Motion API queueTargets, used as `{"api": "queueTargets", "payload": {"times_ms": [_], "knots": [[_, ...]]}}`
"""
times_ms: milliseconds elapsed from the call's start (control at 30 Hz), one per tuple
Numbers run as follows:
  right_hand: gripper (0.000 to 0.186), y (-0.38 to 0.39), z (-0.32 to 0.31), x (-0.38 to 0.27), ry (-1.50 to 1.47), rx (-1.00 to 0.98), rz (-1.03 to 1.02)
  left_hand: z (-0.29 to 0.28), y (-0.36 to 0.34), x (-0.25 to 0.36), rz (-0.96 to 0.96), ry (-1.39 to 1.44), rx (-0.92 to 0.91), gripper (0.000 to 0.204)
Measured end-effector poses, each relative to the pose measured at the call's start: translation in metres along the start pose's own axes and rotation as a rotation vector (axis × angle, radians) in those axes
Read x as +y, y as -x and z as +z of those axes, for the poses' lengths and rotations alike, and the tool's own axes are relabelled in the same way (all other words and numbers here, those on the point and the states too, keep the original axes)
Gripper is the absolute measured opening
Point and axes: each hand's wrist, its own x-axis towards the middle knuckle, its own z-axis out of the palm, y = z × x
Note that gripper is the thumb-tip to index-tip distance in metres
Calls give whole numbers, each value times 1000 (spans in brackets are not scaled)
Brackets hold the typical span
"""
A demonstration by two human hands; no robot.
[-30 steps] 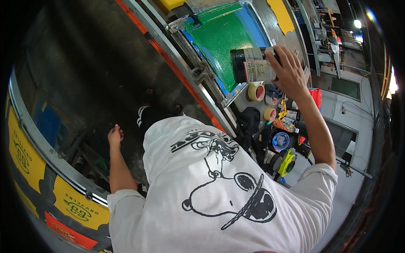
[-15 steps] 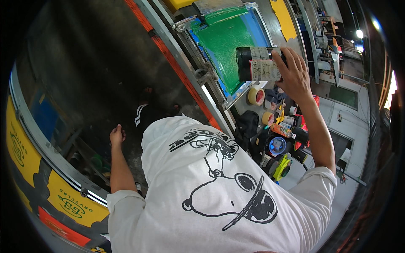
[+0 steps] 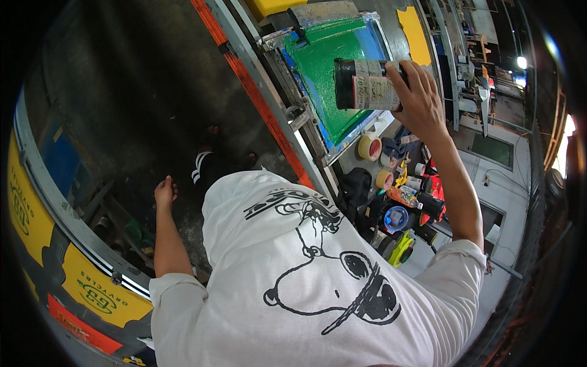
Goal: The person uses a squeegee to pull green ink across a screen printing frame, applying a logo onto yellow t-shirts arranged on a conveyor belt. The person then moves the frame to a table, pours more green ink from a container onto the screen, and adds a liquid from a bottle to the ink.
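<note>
My right hand (image 3: 422, 101) grips one end of a black jar (image 3: 373, 85) with a pale, handwritten label. In this view the jar lies sideways, its other end pointing left over the screen-printing frame (image 3: 378, 37). Thick green ink (image 3: 333, 55) covers much of the mesh, with blue showing along the edges. Whether anything runs out of the jar, I cannot tell. Low at my left side hangs my left hand (image 3: 166, 191), fingers curled in and nothing visible in them.
Beside the frame are tape rolls (image 3: 369, 147), a blue-rimmed round container (image 3: 396, 218), a neon-yellow item (image 3: 402, 249) and bottles. An orange-edged rail (image 3: 257, 92) runs along the bench. Yellow printed pieces (image 3: 98, 287) lie on another bench at left.
My right hand has carried the jar slightly left and up, and its label has turned a little. My left hand has shifted slightly left. The whole view has tilted a bit.
</note>
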Motion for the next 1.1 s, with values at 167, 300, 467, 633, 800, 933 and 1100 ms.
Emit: {"api": "queueTargets", "payload": {"times_ms": [167, 300, 467, 633, 800, 933, 1100], "knots": [[96, -18, 9, 4, 5, 34, -34, -2, -2, -2, 6, 7, -6, 32], [97, -31, 16, 9, 16, 43, -42, -3, 0, -3, -1, 16, 1, 32], [94, -45, 20, 8, 20, 53, -29, -8, 1, -5, -1, 51, -2, 30], [92, -53, 25, 9, 35, 63, -26, -11, -1, -8, -10, 57, 7, 31], [91, -61, 27, 11, 19, 76, -37, -14, -5, -14, -10, 49, 9, 33], [90, -63, 29, 11, -3, 77, -29, -13, -2, -11, -14, 42, 28, 33], [93, -62, 26, 9, -6, 63, -9, -15, -2, -9, -10, 47, 25, 32]]}}
